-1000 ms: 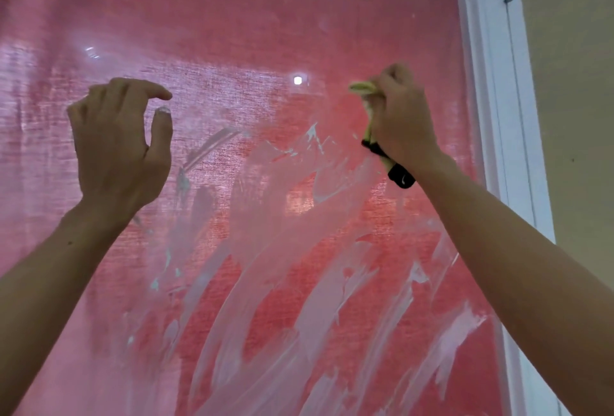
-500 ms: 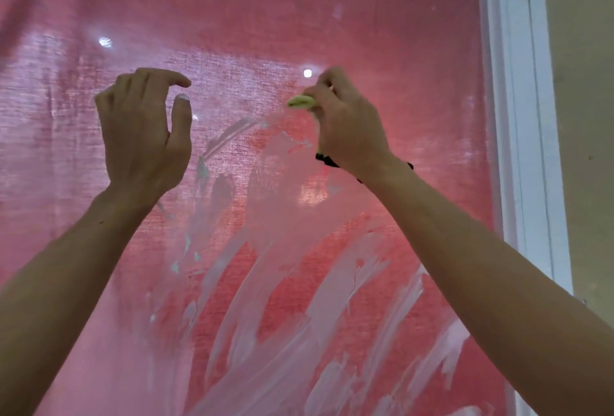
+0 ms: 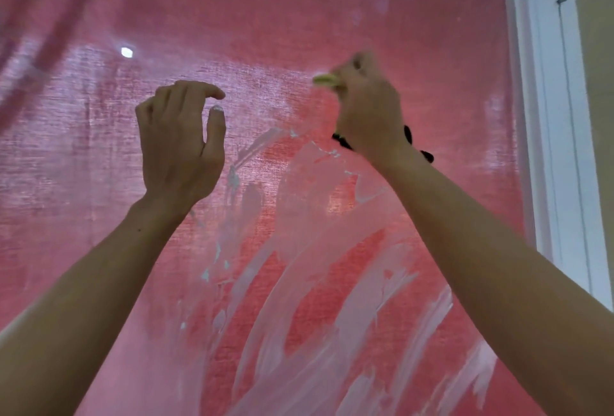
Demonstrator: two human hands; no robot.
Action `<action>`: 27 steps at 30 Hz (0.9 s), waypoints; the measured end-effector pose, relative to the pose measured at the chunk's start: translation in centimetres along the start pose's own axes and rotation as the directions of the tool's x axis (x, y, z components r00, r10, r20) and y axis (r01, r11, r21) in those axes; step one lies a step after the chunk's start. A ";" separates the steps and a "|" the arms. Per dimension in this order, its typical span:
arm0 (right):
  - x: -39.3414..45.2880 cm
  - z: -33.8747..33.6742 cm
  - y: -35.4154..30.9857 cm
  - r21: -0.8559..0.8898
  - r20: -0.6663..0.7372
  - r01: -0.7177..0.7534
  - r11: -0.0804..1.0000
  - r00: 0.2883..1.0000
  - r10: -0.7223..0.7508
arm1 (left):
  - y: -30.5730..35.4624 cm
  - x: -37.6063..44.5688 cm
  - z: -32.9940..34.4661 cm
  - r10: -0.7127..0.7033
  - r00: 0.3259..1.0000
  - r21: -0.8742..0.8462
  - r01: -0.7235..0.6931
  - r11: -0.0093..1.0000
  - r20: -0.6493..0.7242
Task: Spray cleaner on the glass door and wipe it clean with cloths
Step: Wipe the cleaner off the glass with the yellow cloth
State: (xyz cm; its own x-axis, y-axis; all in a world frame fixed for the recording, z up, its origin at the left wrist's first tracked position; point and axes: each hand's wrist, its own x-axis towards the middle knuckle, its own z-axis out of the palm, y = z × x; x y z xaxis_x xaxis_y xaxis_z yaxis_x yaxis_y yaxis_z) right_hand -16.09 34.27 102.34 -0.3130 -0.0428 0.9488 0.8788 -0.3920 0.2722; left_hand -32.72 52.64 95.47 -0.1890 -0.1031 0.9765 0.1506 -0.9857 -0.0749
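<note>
Your right hand (image 3: 367,110), clamped on the yellow-green cloth (image 3: 325,79) against the glass door (image 3: 432,50), should press flat, overlapping passes down toward six o'clock through the white streaks (image 3: 299,282), while your left hand (image 3: 181,140), loosely curled and empty, stays clear.

Evenly bright indoor light, warm and pinkish. Backlit red curtain (image 3: 299,17) glowing through the glass (image 3: 415,33), strongest in a pale hazy band across the upper middle. Three small white glare spots on the glass: one at the top edge, one upper left, one faint behind the right hand (image 3: 365,110). Motion blur on the right hand and the yellow cloth (image 3: 325,79); left hand (image 3: 181,136) sharper. Forearms darker, lit from behind, soft shadows on the near sides. White frame (image 3: 545,149) at right slightly washed out and leaning from wide-angle distortion. Overall softness, mild compression haze.
</note>
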 end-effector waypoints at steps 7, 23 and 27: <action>-2.7 -1.4 -1.2 0.077 0.128 0.314 0.946 0.938 -0.322 | -0.2 -0.2 0.0 0.001 1.000 -0.028 -0.001 1.000 -0.011; -5.6 2.4 -7.5 0.084 0.072 0.287 0.954 0.953 -0.293 | -0.3 -0.7 -1.8 -0.081 0.987 -0.348 0.027 0.937 -0.140; -2.7 2.3 -6.4 0.003 -0.084 0.008 1.000 0.996 -0.008 | -2.2 -1.9 -4.4 -0.120 0.991 -0.377 0.089 0.922 -0.059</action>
State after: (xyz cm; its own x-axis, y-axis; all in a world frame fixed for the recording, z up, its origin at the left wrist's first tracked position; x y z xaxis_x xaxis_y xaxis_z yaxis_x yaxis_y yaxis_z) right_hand -20.04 39.00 98.36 -0.3488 -0.1168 0.9299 0.8772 -0.3899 0.2801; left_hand -37.00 54.42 92.90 -0.2628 0.0078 0.9648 -0.2434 -0.9682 -0.0584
